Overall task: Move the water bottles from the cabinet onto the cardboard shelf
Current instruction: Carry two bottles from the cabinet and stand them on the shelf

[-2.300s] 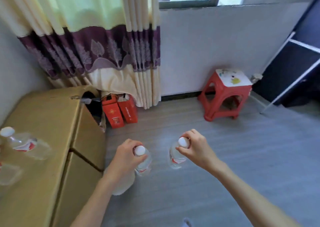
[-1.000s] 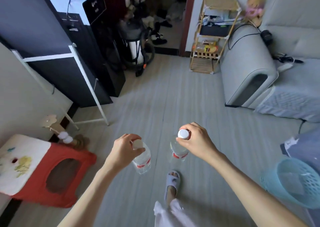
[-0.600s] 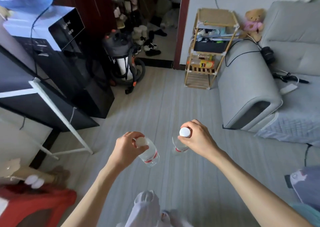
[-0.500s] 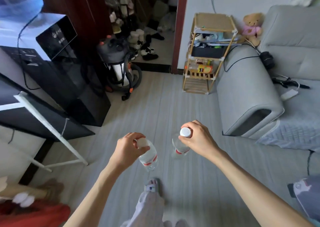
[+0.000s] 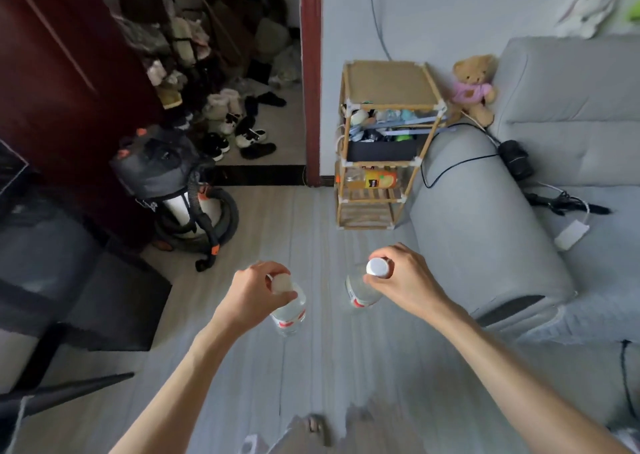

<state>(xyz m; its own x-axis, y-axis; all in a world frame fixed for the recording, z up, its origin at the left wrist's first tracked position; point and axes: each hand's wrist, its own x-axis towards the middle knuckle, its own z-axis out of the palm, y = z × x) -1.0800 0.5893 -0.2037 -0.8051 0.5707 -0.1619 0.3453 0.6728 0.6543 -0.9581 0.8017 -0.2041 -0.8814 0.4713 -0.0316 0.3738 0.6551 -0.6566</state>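
Each hand carries one water bottle by its neck, out in front of the person and above the grey plank floor [image 5: 311, 225]. The left hand [image 5: 251, 296] has its fingers curled round the top of the left bottle [image 5: 289, 311], whose body hangs below, tilted a little forward and to the right. The right hand [image 5: 403, 280] pinches just under the white cap of the right bottle [image 5: 360, 291], which hangs close to upright. The two bottles are near each other but apart. Ahead, against the wall between the doorway and the grey sofa [image 5: 485, 218], stands the cardboard shelf [image 5: 388, 83], its flat top bare as far as can be seen; lower tiers hold clutter and a few drinks. The step in hand looks like the carry toward that shelf. To do it well, keep both necks firmly gripped so the bodies do not swing or knock, steer clear of the vacuum cleaner [image 5: 180, 190] on the left, and set each base down flat on the top, well in from the edge, one at a time.
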